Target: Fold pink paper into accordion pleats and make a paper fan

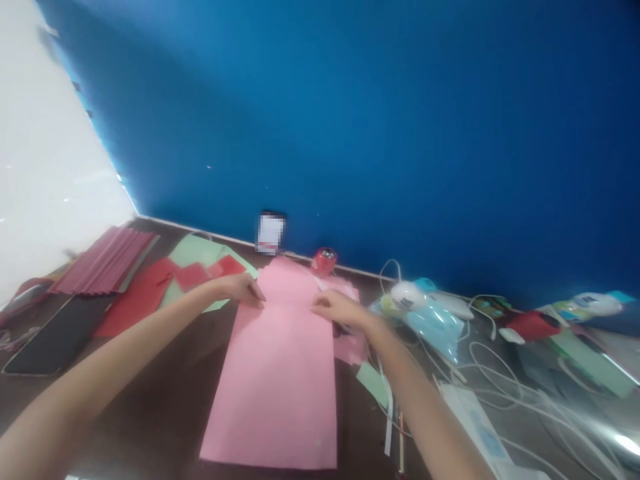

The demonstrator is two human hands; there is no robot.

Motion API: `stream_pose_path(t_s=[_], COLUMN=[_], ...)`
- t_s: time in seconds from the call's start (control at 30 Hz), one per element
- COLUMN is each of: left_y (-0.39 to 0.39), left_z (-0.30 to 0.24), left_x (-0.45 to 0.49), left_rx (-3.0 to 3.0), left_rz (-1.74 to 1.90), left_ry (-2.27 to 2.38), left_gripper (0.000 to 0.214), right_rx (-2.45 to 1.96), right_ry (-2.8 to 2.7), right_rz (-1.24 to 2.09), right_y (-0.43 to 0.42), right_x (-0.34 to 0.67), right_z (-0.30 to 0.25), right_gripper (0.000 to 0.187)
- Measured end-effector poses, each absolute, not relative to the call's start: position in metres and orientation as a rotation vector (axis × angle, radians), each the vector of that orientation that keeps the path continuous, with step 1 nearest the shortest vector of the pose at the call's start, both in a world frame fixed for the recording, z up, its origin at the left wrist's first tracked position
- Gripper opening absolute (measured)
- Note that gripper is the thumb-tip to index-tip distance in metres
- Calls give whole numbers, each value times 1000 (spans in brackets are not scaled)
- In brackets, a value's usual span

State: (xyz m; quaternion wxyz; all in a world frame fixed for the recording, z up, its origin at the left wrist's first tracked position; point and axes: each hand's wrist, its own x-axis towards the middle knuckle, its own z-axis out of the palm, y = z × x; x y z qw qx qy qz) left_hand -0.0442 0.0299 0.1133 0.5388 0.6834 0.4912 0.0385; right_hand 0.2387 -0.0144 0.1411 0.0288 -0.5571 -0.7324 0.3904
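**Blue wall ahead, pink sheet pinched in our fingers**

Beyond our fingertips the blue wall rises until the top of the view cuts it off. The dark surface spreads below our hands, much of it covered by paper and our own forearms, which the lower edge crops. The pink sheet runs from our fingers back toward us, a faint crease stretching between them; we cannot see what lies beneath it. Our left hand and right hand are clamped on it, each just inside its own side edge, though blur softens the exact contact.

Left of our left fingers lie a pleated paper, a dark phone and a red paper partly covered by our forearm. Right of our right fingers sits a pale blue packet, its print too smeared to read. Just under our right wrist, more pink paper shows only in part. Past our fingertips, near the wall, stand a rectangular item, its face pixelated beyond recognition, and a small red object, its base hidden by the sheet.
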Motion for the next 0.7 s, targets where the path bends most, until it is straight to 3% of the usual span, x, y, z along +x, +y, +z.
stream_pose_path(t_s=[0.1, 0.23, 0.57, 0.7], left_y=[41, 47, 58, 53], left_z=[86, 70, 66, 65], left_x=[-48, -53, -46, -46], left_rx=[1665, 1765, 2202, 2431], left_rz=[128, 197, 356, 340], left_ry=[1142, 1065, 1081, 1051], left_gripper=[37, 41, 19, 28], right_rx=[-1836, -1718, -1414, -1395], right_ry=[-2248, -2367, -2554, -2607], right_rz=[1199, 940, 303, 183], right_y=[-10, 0, 23, 20], right_x=[236, 236, 236, 238], right_z=[112, 89, 64, 57], right_gripper=[24, 17, 15, 18])
